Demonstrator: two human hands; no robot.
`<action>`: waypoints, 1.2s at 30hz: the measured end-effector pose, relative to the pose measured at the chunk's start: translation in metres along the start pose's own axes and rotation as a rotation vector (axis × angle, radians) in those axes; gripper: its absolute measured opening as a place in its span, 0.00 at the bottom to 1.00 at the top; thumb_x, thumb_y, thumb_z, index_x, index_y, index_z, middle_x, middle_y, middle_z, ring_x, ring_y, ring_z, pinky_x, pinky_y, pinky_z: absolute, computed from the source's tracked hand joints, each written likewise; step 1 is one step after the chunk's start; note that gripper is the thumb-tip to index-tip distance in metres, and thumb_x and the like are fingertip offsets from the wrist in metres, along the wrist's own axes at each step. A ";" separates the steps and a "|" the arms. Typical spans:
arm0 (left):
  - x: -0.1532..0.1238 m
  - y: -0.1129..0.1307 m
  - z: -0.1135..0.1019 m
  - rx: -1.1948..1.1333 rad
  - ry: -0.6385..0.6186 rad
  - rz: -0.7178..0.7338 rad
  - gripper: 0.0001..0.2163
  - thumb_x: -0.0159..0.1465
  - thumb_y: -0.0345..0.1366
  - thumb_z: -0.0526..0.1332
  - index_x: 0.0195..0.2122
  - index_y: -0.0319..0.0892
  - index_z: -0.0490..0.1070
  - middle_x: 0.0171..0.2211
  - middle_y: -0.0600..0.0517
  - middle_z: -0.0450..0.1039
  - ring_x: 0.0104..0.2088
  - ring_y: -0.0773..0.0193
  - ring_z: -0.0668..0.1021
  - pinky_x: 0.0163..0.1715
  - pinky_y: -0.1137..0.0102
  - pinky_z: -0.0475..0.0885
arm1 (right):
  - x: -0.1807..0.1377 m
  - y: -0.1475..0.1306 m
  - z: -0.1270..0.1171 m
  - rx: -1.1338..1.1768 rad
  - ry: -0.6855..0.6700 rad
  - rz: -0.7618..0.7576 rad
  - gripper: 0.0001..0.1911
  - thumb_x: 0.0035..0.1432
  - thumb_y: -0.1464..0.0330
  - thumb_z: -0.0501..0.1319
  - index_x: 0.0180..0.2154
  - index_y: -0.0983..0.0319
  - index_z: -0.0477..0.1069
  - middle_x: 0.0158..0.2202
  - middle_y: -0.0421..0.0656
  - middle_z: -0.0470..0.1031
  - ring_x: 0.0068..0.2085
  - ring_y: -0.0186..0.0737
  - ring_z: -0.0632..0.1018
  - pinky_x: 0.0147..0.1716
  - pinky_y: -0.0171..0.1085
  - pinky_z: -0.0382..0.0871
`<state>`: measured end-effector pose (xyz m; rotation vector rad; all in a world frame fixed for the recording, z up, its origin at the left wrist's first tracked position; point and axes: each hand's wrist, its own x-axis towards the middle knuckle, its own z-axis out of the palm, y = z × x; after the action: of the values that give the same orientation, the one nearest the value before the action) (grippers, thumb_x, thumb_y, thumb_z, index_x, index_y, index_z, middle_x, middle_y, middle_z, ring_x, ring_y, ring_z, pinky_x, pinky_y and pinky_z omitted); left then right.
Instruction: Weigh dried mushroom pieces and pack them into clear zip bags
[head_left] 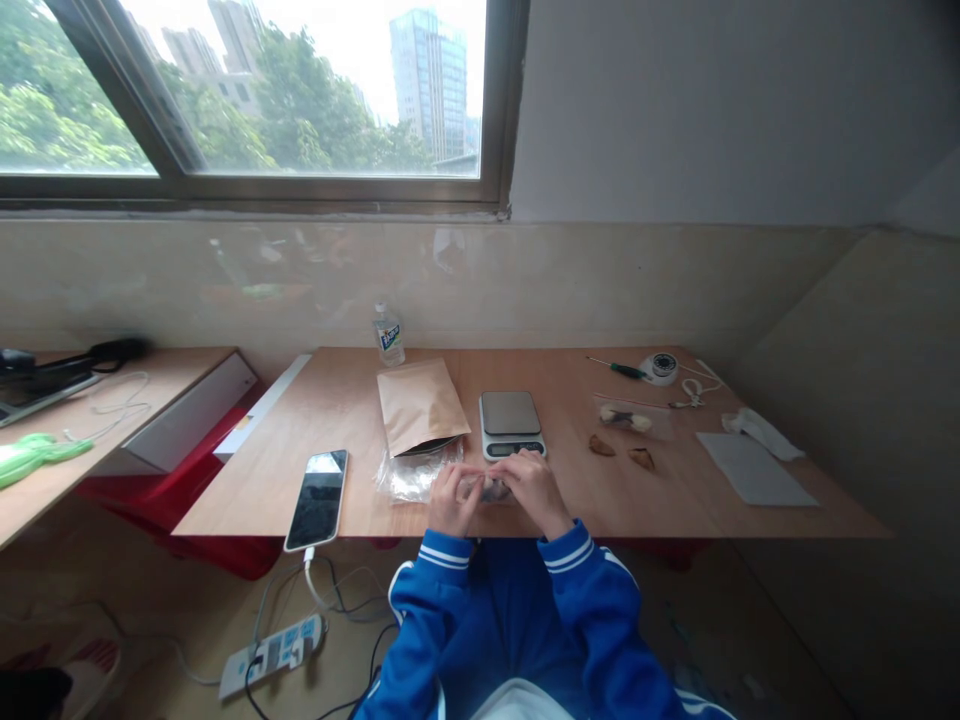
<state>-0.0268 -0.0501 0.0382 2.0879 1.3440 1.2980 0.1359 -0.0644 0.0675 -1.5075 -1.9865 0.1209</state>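
At the table's front edge, my left hand point(452, 500) and my right hand point(537, 490) both pinch the upper edge of a small clear plastic bag point(493, 490). Something dark and pale lies inside it, too small to make out. Just beyond my fingers is a white digital scale point(511, 415) with a bare grey plate; its display reading is not legible. Left of it lies a brown kraft paper bag point(421, 405), its dark mouth facing me. Crinkled clear plastic bags point(411, 480) stick out from under it, beside my left hand.
Leftward lies a phone point(318, 500) on a charging cable, overhanging the front edge. A plastic bottle point(389, 338) stands at the back. To the right are brown dried pieces point(642, 459), a filled clear bag point(631, 418), a screwdriver point(626, 370), a round white camera point(661, 369) and paper point(756, 470).
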 end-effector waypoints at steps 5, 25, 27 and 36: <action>-0.001 -0.004 0.001 -0.076 0.010 -0.013 0.07 0.61 0.39 0.59 0.32 0.45 0.75 0.32 0.51 0.72 0.35 0.62 0.75 0.37 0.67 0.71 | 0.000 0.004 -0.006 0.132 -0.064 0.037 0.10 0.57 0.65 0.62 0.42 0.57 0.73 0.34 0.40 0.78 0.36 0.40 0.74 0.40 0.39 0.63; 0.000 0.001 -0.001 -0.095 -0.034 -0.013 0.09 0.61 0.41 0.59 0.30 0.43 0.74 0.29 0.51 0.71 0.32 0.63 0.74 0.35 0.67 0.71 | -0.006 -0.001 -0.003 -0.027 0.063 0.001 0.12 0.60 0.77 0.54 0.29 0.60 0.71 0.30 0.41 0.74 0.36 0.40 0.71 0.41 0.39 0.59; -0.001 -0.001 0.001 -0.088 -0.026 -0.020 0.09 0.61 0.42 0.58 0.30 0.43 0.74 0.29 0.51 0.71 0.33 0.63 0.75 0.35 0.67 0.71 | -0.007 -0.002 0.000 -0.050 0.086 0.011 0.13 0.59 0.78 0.52 0.29 0.60 0.70 0.29 0.41 0.73 0.35 0.39 0.71 0.41 0.40 0.58; -0.008 -0.009 0.008 -0.018 0.024 -0.088 0.09 0.62 0.43 0.58 0.32 0.44 0.74 0.31 0.51 0.74 0.34 0.62 0.76 0.35 0.67 0.71 | -0.004 0.011 -0.007 0.080 -0.044 0.009 0.06 0.61 0.69 0.57 0.32 0.59 0.72 0.34 0.39 0.75 0.38 0.38 0.74 0.41 0.38 0.60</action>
<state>-0.0260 -0.0512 0.0237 1.9842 1.4115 1.2977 0.1493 -0.0658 0.0667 -1.4750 -1.9854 0.2366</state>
